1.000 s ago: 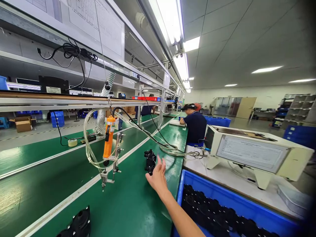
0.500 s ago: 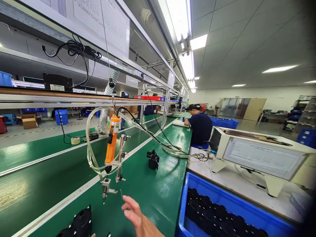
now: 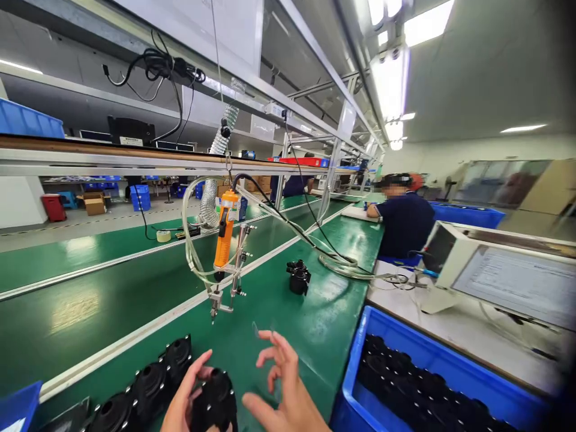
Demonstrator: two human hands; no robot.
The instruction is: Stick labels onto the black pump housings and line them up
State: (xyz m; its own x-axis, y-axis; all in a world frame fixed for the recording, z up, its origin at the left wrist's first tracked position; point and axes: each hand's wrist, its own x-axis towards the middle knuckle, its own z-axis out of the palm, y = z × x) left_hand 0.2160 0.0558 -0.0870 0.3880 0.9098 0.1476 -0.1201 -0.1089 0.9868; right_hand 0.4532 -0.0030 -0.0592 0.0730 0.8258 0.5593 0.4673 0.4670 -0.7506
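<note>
My left hand grips a black round plastic part at the bottom edge of the view, just above the green belt. My right hand is beside that part, fingers spread, with a small clear piece pinched at its fingertips. A row of similar black parts lies on the belt left of my hands. Another black part stands alone farther up the belt. An orange electric screwdriver hangs on its cable above the belt.
A blue bin holding several black parts sits at the right. Behind it stands a beige machine on a white bench. Clear hoses and cables cross the belt. A person in a dark shirt works farther along.
My right hand pulled back from the lone black part toward me. My left hand came into view gripping a black part. The view tilted down, showing more parts on the belt.
</note>
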